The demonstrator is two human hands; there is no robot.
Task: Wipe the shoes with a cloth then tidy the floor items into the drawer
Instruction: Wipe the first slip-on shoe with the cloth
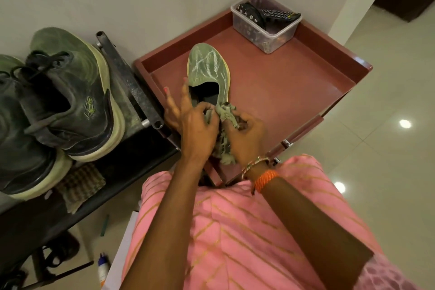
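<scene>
Here, shoe: I am holding a green slip-on shoe [208,70] over the open reddish drawer [294,82]; whether it is touching the drawer floor I cannot tell.
Long axis: it is running from my hands away toward the wall, toe pointing away from me, heel at my fingers, opening facing up.
Left hand: my left hand [197,122] is pinching the heel rim, thumb and forefinger curled on it, the other fingers spreading out straight.
Right hand: my right hand [247,134] is gripping a crumpled greenish cloth [226,122], fingers curled round it, pressing it against the heel.
Writing: a logo is showing on the side of the dark sneaker [70,92] on the rack [131,82] at my left; I cannot read it.
Box: a clear plastic box [266,30] is sitting in the drawer's far corner, holding a remote control [280,15].
</scene>
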